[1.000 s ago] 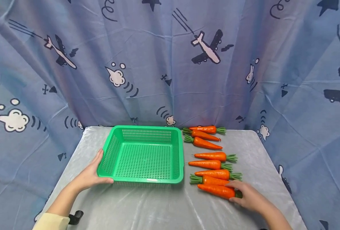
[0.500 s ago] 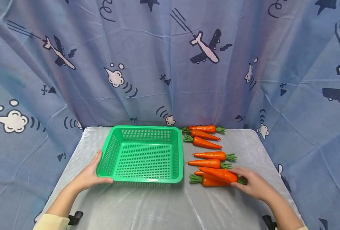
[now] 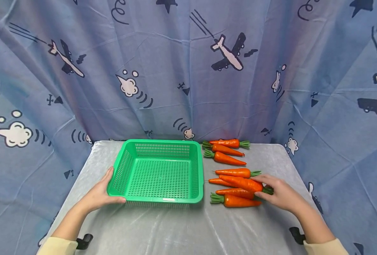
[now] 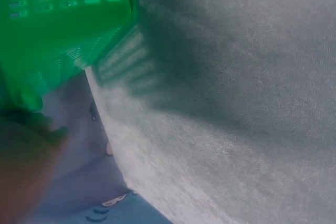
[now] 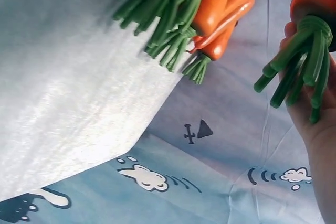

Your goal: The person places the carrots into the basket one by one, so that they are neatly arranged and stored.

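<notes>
My left hand holds the left side of a green plastic basket, its thumb along the near rim. Nothing lies inside the basket. In the right hand is an orange carrot, pinched near its green stem end and raised over the other carrots, tip pointing left. The right wrist view shows that carrot's green stems beside the hand. Below and behind it lie several more carrots, among them the nearest one, partly hidden ones in the middle, and a group at the back.
The table has a pale grey cloth. A blue curtain with airplane prints stands close behind it and along both sides. Black wrist mounts sit on both forearms.
My right hand has picked up the nearest carrot of the row and carried it away from me, above the other carrots. The left hand and the basket stay in place.
</notes>
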`<state>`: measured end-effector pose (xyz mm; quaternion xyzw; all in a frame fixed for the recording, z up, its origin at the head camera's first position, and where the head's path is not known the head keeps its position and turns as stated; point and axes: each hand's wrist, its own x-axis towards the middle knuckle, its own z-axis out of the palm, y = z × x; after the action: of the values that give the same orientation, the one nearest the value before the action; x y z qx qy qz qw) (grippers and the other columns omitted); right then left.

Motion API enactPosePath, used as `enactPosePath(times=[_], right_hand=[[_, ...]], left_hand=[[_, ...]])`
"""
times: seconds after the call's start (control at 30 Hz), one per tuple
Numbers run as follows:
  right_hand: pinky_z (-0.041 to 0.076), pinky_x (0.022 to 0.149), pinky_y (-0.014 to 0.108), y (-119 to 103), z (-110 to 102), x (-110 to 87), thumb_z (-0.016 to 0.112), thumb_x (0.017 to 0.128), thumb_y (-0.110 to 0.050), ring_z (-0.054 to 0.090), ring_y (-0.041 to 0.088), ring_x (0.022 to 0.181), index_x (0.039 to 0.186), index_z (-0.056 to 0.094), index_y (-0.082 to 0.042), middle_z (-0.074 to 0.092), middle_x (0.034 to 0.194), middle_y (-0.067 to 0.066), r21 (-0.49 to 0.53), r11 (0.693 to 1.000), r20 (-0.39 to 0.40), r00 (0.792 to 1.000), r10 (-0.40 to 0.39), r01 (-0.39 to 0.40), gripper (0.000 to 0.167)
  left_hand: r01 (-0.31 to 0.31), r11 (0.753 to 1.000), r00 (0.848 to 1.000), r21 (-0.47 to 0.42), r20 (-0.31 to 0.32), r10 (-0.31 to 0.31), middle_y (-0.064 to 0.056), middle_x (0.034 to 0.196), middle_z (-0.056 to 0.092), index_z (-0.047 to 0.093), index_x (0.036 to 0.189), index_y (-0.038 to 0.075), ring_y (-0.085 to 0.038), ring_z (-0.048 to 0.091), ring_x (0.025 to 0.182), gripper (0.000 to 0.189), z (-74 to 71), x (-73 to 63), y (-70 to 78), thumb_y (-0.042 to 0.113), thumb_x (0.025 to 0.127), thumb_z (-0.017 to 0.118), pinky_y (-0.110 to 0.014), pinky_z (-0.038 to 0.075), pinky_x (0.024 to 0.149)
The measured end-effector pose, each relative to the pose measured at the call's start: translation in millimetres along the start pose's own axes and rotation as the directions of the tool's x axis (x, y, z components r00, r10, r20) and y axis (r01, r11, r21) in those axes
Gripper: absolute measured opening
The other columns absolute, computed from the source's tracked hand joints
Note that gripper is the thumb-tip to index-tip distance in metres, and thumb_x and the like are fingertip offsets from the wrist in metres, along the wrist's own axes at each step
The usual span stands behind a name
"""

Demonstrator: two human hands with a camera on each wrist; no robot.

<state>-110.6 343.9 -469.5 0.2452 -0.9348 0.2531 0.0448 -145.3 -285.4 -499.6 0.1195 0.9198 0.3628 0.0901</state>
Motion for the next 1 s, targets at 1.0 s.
enactPosePath(times=[1.0], right_hand=[[0.052, 0.095, 0.058, -22, -6, 59.6, 0.078, 0.089, -0.017, 0.062, 0.040, 0.118, 0.134, 0.065, -0.009, 0.063, 0.133, 0.018, 0.028, 1.000, 0.073, 0.997, 0.002, -0.004, 0.047]], left_hand=[[0.016, 1.000, 1.000, -0.009, 0.001, -0.016, -0.029, 0.166, 0.002, 0.001, 0.159, -0.006, -0.053, 0.008, 0.151, 0.136, -0.2, -0.5, 2.1, 0.036, 0.068, 0.093, -0.070, 0.021, 0.115]])
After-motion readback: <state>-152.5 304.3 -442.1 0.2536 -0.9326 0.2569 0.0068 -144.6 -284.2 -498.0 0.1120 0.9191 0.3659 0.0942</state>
